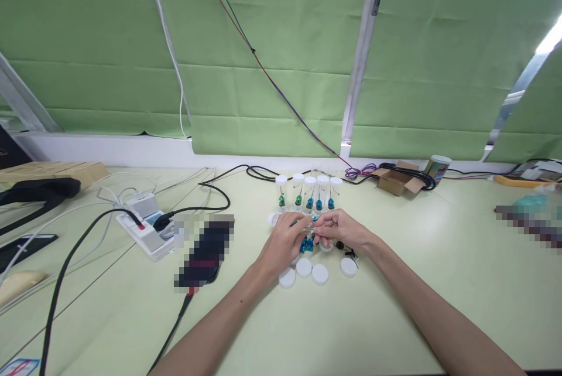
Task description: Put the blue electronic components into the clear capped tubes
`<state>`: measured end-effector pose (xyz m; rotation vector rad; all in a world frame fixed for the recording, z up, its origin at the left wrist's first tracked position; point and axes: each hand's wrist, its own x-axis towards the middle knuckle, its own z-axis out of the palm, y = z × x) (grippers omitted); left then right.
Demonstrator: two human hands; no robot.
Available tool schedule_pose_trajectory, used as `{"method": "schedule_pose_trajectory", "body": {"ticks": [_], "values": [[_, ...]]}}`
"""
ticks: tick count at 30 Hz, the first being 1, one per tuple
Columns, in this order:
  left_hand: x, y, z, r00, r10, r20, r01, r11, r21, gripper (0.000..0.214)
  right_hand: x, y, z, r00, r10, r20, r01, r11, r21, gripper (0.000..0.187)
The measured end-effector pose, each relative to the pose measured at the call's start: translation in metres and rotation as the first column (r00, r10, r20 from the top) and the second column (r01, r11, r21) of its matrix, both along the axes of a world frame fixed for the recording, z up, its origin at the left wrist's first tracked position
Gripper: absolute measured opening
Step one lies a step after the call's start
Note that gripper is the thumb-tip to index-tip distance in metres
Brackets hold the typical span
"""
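Both forearms are seen reaching in from the near edge of the pale green table (395,317), and the two hands meet just in front of a row of vials. The left hand (283,241) is curled, its fingertips pinched on a small clear tube (309,225) held sideways between the hands. The right hand (345,231) is likewise curled, and its fingertips are closed on the other end of the same tube. What is inside the tube is too small to be made out.

Directly under the hands, small blue pieces (306,244) are seen on the table, and a small black part (340,245) lies just under the right hand. Nearer than the hands, four white round caps (304,267) are laid flat in a loose line, close together, the rightmost (348,267) a little apart.

Beyond the hands, five clear vials with white caps (309,194) stand upright side by side, each holding a green or blue piece near its base.

To the left of the left hand a blurred dark object (206,253) is lying, and further left a white power strip (147,226) with black and white cables plugged in. Beyond the right hand, near the wall, an open cardboard box (397,180) and a printed cup (438,168) are placed. Green blinds (281,48) are hung behind the table.
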<state>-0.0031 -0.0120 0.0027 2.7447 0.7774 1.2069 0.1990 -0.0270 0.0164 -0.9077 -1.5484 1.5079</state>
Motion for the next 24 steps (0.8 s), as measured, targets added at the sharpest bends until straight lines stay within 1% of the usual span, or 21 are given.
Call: {"method": "schedule_pose_trajectory", "body": {"ticks": [8,13,24], "values": [[0.0005,-0.0004,-0.0005,1.0,-0.001,-0.012,0.001,1.0,0.0,0.031,-0.001,0.0017,-0.0029,1.0,-0.004,0.004,0.004,1.0,0.014,0.033],[0.0011,0.0002,-0.0017,1.0,-0.008,-0.011,0.008,1.0,-0.008,0.031,-0.0019,0.0011,-0.0016,1.0,0.001,0.009,-0.002,1.0,0.023,0.031],[0.0022,-0.0021,-0.0017,1.0,-0.021,-0.021,0.02,0.999,-0.032,0.03,-0.0033,0.0018,-0.0013,0.999,-0.02,0.045,0.018,0.999,0.044,0.035]]}}
